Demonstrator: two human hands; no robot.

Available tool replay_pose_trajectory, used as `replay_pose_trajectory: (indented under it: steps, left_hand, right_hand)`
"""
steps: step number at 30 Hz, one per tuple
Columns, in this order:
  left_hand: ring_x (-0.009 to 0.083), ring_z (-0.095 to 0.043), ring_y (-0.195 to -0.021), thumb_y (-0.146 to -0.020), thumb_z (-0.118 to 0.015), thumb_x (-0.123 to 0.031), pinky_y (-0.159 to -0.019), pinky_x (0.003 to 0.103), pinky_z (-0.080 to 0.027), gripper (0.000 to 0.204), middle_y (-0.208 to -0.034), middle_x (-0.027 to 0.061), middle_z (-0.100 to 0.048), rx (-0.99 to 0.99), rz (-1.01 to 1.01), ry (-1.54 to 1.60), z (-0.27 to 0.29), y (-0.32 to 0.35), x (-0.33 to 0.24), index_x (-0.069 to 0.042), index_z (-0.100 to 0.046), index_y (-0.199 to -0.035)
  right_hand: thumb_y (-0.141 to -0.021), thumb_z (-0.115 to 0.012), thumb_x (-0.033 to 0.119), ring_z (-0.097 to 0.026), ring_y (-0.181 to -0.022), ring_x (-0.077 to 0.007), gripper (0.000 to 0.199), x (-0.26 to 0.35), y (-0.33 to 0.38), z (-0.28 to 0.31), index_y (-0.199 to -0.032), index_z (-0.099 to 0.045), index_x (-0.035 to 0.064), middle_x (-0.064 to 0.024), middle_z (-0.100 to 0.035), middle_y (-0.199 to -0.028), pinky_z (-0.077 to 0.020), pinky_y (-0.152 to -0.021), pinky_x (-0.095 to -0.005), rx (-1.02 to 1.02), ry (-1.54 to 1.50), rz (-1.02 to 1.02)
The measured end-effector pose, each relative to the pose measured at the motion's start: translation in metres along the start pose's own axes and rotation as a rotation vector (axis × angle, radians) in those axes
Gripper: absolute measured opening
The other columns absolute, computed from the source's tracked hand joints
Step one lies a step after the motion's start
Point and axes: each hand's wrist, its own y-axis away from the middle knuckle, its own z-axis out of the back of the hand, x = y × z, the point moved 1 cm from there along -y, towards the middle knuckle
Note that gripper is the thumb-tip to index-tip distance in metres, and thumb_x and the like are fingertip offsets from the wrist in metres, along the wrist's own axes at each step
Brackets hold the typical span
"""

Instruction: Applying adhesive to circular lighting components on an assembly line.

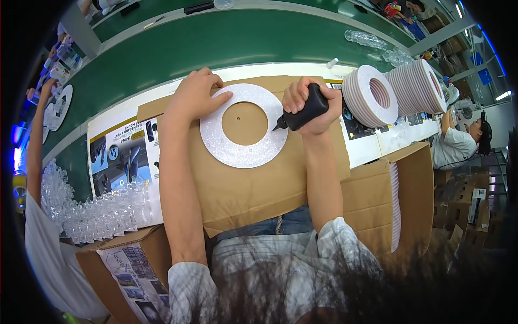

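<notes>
A flat white ring-shaped board (233,154) lies on a sheet of brown cardboard (253,189) in front of me. My left hand (195,96) presses down on the ring's upper left edge with spread fingers. My right hand (315,108) grips a black squeeze bottle (303,114) tilted down to the left, its pointed nozzle touching the ring's right side. The round hole in the ring shows the cardboard beneath.
A row of stacked white rings (394,92) stands on edge at the right. Several clear plastic pieces (102,210) are piled at the left. Open cardboard boxes (399,200) sit below right and left. Other people work at both sides. A green conveyor belt (216,43) runs behind.
</notes>
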Motion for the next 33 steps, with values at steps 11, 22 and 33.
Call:
replay_pose_trajectory:
  steps: [11, 22, 33]
  left_hand:
    - [0.03, -0.056, -0.105, -0.082, -0.069, -0.034, -0.093, 0.038, -0.046, 0.035, -0.104, 0.0122, -0.062, -0.011, 0.014, 0.032, 0.002, 0.002, 0.001, -0.004, -0.07, -0.1]
    - [0.0289, -0.056, -0.104, -0.083, -0.069, -0.034, -0.091, 0.038, -0.046, 0.034, -0.101, 0.0115, -0.062, 0.002, 0.008, 0.014, 0.001, 0.0, 0.0, -0.004, -0.07, -0.099]
    - [0.0279, -0.058, -0.1, -0.083, -0.068, -0.037, -0.088, 0.038, -0.048, 0.036, -0.102, 0.0114, -0.063, -0.019, -0.017, 0.014, -0.004, -0.003, 0.005, -0.004, -0.07, -0.099]
  right_hand:
    - [-0.084, -0.038, 0.042, -0.043, -0.054, -0.0167, 0.036, 0.013, 0.008, -0.01, -0.072, -0.043, 0.0082, -0.0021, -0.043, -0.058, -0.0374, -0.056, -0.0304, -0.043, -0.069, -0.039]
    - [-0.085, -0.038, 0.044, -0.042, -0.055, -0.0158, 0.037, 0.014, 0.039, 0.006, -0.071, -0.043, 0.0097, -0.0017, -0.043, -0.059, -0.0357, -0.056, -0.0303, 0.06, -0.183, -0.017]
    - [-0.085, -0.036, 0.043, -0.042, -0.055, -0.0165, 0.037, 0.008, 0.04, 0.008, -0.07, -0.042, 0.0089, -0.0024, -0.042, -0.058, -0.0356, -0.055, -0.0309, 0.033, -0.108, -0.021]
